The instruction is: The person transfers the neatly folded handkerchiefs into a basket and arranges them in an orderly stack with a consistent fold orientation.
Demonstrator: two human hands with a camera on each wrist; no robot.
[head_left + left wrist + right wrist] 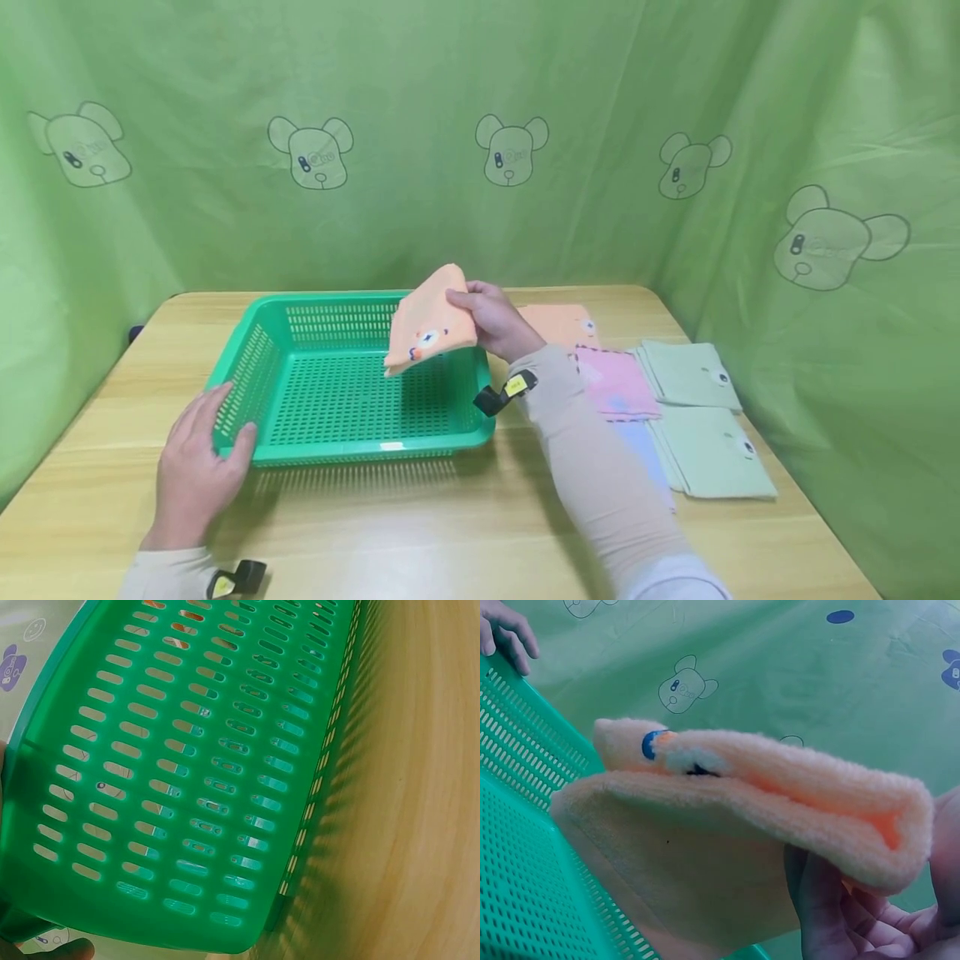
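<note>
My right hand pinches a folded orange towel by its right edge, thumb on top and fingers beneath. This towel, with an embroidered animal face, hangs over the right half of a green plastic basket. In the right wrist view the folded layers of the towel show from the side, with the right fingers under them. At the basket's front left corner, my left hand grips the rim. The basket's slotted wall fills much of the left wrist view. Its inside holds nothing in the head view.
Right of the basket lie another orange towel, a pink towel, a blue one partly behind my sleeve, and two folded pale green towels. All rest on a wooden table. A green curtain surrounds the back and sides.
</note>
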